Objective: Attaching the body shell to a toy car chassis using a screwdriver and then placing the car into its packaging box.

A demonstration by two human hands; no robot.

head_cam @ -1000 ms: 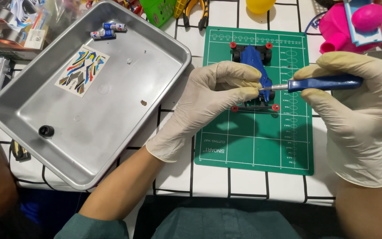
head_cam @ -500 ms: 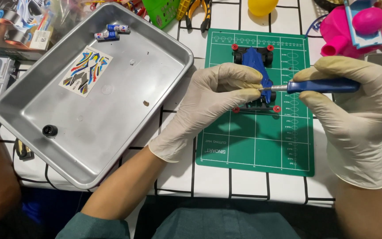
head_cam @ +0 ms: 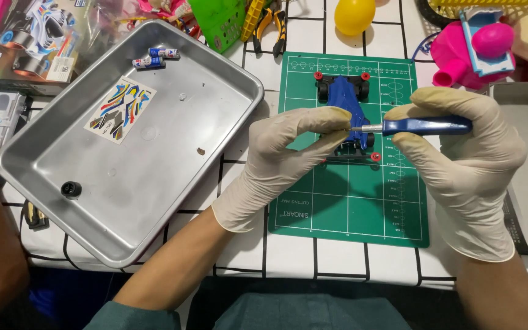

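Head view, looking down at a white table [head_cam: 288, 260] with black grid lines: both your hands wear pale rubber gloves and meet over a green cutting mat [head_cam: 349, 201]. Your left hand [head_cam: 282, 159] is curled, its fingertips [head_cam: 331, 119] pinched down on the side of a small blue toy car [head_cam: 343, 101] that sits on the upper part of the mat. The car has black wheels and small red rollers at its corners. Your right hand [head_cam: 465, 165] is closed around the blue handle of a screwdriver [head_cam: 423, 126], held level, its metal tip pointing left and touching the car just beside your left fingertips. To the left of the mat lies a large metal tray [head_cam: 154, 183], set at an angle. Inside it, near the far corner, are two small batteries [head_cam: 156, 57] lying side by side; a colourful sticker sheet [head_cam: 120, 110] lies near them, and a small black wheel [head_cam: 71, 189] rests near the tray's left edge. Along the far edge of the table you have pliers with yellow and black handles [head_cam: 270, 24], a yellow egg-shaped thing [head_cam: 354, 15] and a pink plastic toy [head_cam: 475, 52]. A printed box [head_cam: 29, 46] sits at the upper left, beyond the tray.
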